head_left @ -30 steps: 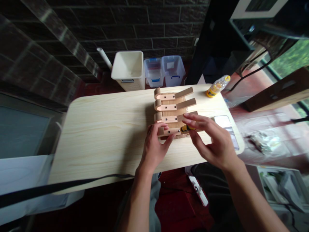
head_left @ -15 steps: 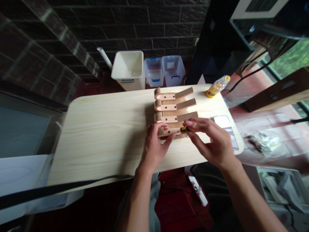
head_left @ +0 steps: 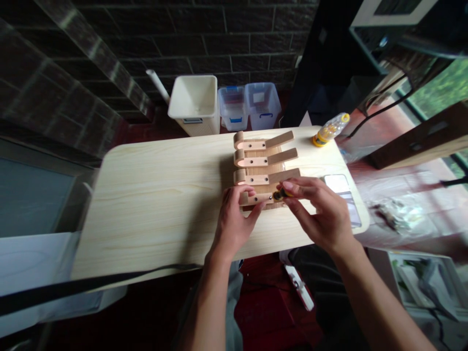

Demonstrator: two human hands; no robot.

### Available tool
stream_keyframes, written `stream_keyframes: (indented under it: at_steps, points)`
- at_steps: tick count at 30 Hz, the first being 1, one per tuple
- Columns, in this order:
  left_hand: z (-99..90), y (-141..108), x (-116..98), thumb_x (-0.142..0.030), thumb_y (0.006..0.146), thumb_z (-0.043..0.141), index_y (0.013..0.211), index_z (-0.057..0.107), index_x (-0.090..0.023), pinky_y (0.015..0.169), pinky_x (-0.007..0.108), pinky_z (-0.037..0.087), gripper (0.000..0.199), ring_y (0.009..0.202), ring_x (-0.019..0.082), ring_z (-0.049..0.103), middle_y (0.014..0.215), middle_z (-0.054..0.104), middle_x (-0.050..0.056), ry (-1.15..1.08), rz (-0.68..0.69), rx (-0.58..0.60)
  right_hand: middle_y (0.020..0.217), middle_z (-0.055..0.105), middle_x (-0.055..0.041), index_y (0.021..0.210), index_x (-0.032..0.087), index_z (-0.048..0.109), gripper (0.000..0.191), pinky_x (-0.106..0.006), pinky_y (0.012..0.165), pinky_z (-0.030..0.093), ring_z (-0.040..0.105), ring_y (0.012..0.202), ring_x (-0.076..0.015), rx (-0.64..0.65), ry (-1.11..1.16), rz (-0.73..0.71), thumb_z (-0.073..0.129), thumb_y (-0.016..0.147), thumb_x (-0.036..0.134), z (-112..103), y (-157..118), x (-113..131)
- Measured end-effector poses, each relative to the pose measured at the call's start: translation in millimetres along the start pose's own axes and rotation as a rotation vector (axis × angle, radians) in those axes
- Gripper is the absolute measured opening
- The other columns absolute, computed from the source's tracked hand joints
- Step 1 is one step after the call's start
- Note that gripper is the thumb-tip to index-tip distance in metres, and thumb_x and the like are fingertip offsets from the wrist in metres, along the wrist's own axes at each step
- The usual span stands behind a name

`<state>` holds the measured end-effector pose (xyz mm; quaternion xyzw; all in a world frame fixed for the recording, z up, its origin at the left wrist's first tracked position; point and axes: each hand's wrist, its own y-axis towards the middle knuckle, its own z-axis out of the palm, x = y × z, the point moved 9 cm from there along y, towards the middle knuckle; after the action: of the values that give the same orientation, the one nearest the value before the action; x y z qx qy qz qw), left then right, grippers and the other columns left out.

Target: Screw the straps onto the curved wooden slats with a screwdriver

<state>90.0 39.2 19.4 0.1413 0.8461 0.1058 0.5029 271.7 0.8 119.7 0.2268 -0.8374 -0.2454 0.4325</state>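
Note:
A wooden rack [head_left: 258, 170] with several hook-shaped arms lies on the pale table, dark screw heads showing along the arms. My left hand [head_left: 237, 219] grips the nearest wooden hook [head_left: 262, 198] between thumb and fingers, at its left part. In my right hand [head_left: 318, 207] is a short yellow-and-black screwdriver [head_left: 280, 195], pinched between thumb and fingertips. Its tip points left at a screw [head_left: 271, 198] near the right end of that same hook; whether it sits in the screw head I cannot tell. My right fingers partly cover the handle.
A clear bottle with yellow cap and base [head_left: 331, 129] stands at the table's [head_left: 146, 195] far right corner. A phone-like flat object [head_left: 349, 207] lies at the right edge. Behind the table are a cream bin [head_left: 193, 100] and two clear plastic boxes [head_left: 262, 102].
The screwdriver handle has turned slightly in my right fingers, showing more black. Both hands stay in nearly the same place.

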Motion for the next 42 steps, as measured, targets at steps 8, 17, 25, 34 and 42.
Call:
stream_keyframes:
  at_steps: [8, 17, 25, 34, 42]
  points:
    - [0.2, 0.4, 2.1, -0.029, 0.096, 0.079, 0.119, 0.061, -0.027, 0.103, 0.040, 0.055, 0.029, 0.113, 0.023, 0.070, 0.112, 0.071, 0.005, -0.021, -0.034, 0.008, 0.136, 0.078, -0.0122, 0.135, 0.023, 0.067, 0.038, -0.039, 0.110, 0.063, 0.072, 0.135, -0.0244, 0.078, 0.060, 0.022, 0.065, 0.102, 0.005, 0.2, 1.1, 4.7]
    - [0.3, 1.3, 1.7, -0.028, 0.094, 0.081, 0.119, 0.062, -0.027, 0.103, 0.041, 0.056, 0.031, 0.111, 0.023, 0.070, 0.111, 0.072, 0.005, -0.002, -0.037, 0.004, 0.120, 0.082, -0.0078, 0.127, 0.023, 0.070, 0.030, -0.030, 0.098, 0.066, 0.079, 0.113, -0.0184, 0.030, 0.005, -0.010, 0.070, 0.102, 0.007, -5.0, 5.2, 1.5]
    - [-0.2, 1.9, 1.0, -0.026, 0.094, 0.080, 0.119, 0.062, -0.026, 0.105, 0.041, 0.054, 0.031, 0.113, 0.023, 0.070, 0.110, 0.072, 0.004, -0.004, -0.028, -0.001, 0.124, 0.081, -0.0099, 0.131, 0.023, 0.069, 0.033, -0.032, 0.098, 0.068, 0.079, 0.118, -0.0212, 0.009, 0.022, 0.019, 0.070, 0.101, 0.009, -10.7, 5.2, -4.2]
    - [1.2, 1.6, 3.0, -0.029, 0.094, 0.081, 0.120, 0.062, -0.027, 0.102, 0.040, 0.057, 0.033, 0.112, 0.023, 0.071, 0.111, 0.072, 0.005, -0.003, -0.043, 0.000, 0.130, 0.080, -0.0103, 0.136, 0.025, 0.068, 0.037, -0.035, 0.102, 0.067, 0.078, 0.120, -0.0217, 0.120, 0.039, -0.001, 0.068, 0.103, 0.008, -0.7, 3.1, 0.6]
    - [0.2, -0.2, 2.6, -0.028, 0.095, 0.081, 0.120, 0.062, -0.027, 0.106, 0.041, 0.056, 0.032, 0.114, 0.023, 0.071, 0.113, 0.073, 0.005, -0.012, -0.039, 0.000, 0.122, 0.080, -0.0086, 0.138, 0.028, 0.068, 0.038, -0.036, 0.092, 0.070, 0.079, 0.109, -0.0214, 0.032, -0.025, 0.020, 0.070, 0.103, 0.013, -6.6, 3.8, -11.4]
